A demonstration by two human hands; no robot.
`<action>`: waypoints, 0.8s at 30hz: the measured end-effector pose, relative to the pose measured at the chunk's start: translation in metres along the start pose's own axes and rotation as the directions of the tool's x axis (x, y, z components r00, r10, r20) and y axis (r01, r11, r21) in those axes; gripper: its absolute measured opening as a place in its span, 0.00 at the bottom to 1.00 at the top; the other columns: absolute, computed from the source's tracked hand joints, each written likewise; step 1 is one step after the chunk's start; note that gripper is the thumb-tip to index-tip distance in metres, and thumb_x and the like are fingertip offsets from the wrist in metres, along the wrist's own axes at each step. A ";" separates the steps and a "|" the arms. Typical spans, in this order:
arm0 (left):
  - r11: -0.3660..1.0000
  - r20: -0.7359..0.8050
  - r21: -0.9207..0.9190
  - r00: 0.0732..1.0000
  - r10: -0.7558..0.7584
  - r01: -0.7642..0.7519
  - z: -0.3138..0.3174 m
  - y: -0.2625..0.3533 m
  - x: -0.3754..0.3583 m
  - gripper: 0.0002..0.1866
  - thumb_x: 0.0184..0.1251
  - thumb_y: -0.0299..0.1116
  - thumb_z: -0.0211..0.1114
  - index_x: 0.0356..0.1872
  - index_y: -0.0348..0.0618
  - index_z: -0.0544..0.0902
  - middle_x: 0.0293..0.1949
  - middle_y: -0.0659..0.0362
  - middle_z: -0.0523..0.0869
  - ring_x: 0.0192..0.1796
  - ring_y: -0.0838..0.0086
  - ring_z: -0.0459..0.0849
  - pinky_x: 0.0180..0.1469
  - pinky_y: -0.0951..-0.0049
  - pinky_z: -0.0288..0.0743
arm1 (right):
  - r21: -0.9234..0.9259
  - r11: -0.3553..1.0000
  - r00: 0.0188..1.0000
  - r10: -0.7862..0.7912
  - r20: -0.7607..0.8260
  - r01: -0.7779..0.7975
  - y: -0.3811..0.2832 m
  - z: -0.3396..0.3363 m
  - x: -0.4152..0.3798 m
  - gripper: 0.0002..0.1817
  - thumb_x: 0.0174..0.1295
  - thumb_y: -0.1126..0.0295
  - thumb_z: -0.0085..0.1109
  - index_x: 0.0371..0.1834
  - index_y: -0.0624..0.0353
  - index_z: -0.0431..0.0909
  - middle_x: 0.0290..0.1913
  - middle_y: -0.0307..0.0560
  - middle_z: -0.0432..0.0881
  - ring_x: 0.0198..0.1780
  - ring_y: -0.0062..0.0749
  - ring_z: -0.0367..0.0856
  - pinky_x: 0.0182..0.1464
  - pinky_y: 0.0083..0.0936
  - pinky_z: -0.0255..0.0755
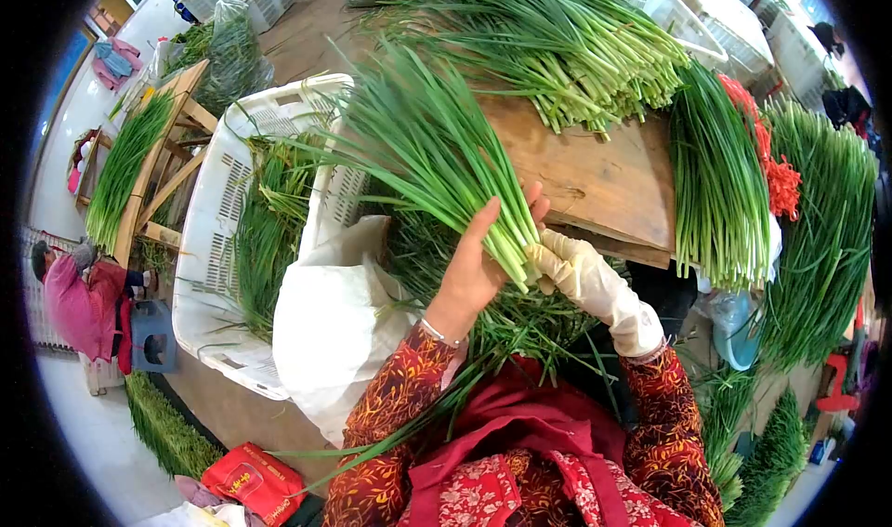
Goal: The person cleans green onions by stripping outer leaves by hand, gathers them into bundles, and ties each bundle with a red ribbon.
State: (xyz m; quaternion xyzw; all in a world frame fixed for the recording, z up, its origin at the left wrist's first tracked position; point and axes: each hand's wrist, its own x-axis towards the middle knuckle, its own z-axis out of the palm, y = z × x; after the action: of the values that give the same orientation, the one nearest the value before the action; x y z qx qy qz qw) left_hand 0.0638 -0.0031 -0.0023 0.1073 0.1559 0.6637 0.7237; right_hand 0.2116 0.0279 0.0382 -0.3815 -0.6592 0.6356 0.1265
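Observation:
A bunch of garlic chives (446, 146) lies across my bare left hand (476, 271), whose thumb and fingers close around its lower stalks. The leaves fan out up and to the left. At the pale cut ends, my right hand (595, 285) in a cream rubber glove has its fingers closed on the stalks; its fingertips are partly hidden. Just beyond, a wooden board (585, 178) carries a big pile of garlic chives (567, 48). Another bundle of chives (720, 178) hangs over the board's right edge. Loose leaves lie below my hands.
Left of me stands a white plastic crate (209, 276) with loose greens and a white sheet (325, 327) over its near side. Red ties (780, 188) hang at the right beside more chives (818, 230). A person in pink (84, 304) sits at far left.

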 end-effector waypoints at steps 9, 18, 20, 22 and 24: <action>0.962 0.043 -0.002 0.961 0.273 -0.273 0.031 -0.001 0.000 0.21 0.63 0.26 0.55 0.57 0.46 0.64 0.42 0.62 0.76 0.44 0.76 0.77 0.54 0.61 0.72 | 0.181 0.903 0.862 -0.289 -0.417 0.391 -0.005 -0.006 -0.024 0.21 0.64 0.53 0.45 0.46 0.59 0.73 0.36 0.36 0.75 0.35 0.19 0.68 0.42 0.15 0.63; 0.832 0.068 0.338 0.894 0.444 -0.439 0.069 -0.032 -0.046 0.19 0.65 0.30 0.54 0.57 0.46 0.63 0.40 0.63 0.74 0.42 0.78 0.71 0.53 0.75 0.66 | 0.646 0.449 0.787 -0.344 -0.513 0.617 -0.029 0.056 -0.004 0.28 0.65 0.47 0.38 0.56 0.61 0.66 0.53 0.42 0.71 0.50 0.24 0.71 0.54 0.21 0.65; 0.826 0.037 0.401 0.908 0.418 -0.397 0.086 -0.036 -0.051 0.12 0.63 0.27 0.53 0.47 0.44 0.66 0.36 0.63 0.72 0.48 0.73 0.69 0.57 0.70 0.60 | 0.650 0.451 0.791 -0.334 -0.513 0.612 -0.028 0.050 -0.014 0.28 0.65 0.48 0.40 0.57 0.61 0.65 0.53 0.45 0.71 0.50 0.27 0.72 0.54 0.21 0.65; 0.791 0.151 0.456 0.911 0.383 -0.408 0.092 -0.037 -0.047 0.10 0.63 0.26 0.53 0.45 0.44 0.67 0.37 0.62 0.72 0.49 0.72 0.69 0.59 0.69 0.59 | 0.250 0.690 0.669 -0.442 -0.597 0.679 -0.031 0.028 -0.039 0.27 0.63 0.50 0.44 0.57 0.60 0.65 0.53 0.46 0.70 0.50 0.30 0.72 0.54 0.23 0.65; 0.745 0.276 0.498 0.895 0.350 -0.444 0.088 -0.043 -0.048 0.07 0.61 0.25 0.54 0.40 0.43 0.70 0.43 0.60 0.73 0.54 0.70 0.68 0.63 0.66 0.55 | -0.327 0.762 0.534 -0.633 -0.561 0.559 -0.019 0.010 -0.070 0.30 0.56 0.56 0.57 0.59 0.58 0.63 0.53 0.48 0.69 0.51 0.37 0.72 0.53 0.27 0.65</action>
State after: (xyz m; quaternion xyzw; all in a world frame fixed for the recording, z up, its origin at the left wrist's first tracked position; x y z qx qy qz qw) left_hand 0.1323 -0.0503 0.0679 0.3952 0.2526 0.7184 0.5137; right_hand 0.2460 -0.0244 0.0765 -0.3328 -0.6972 0.3464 0.5321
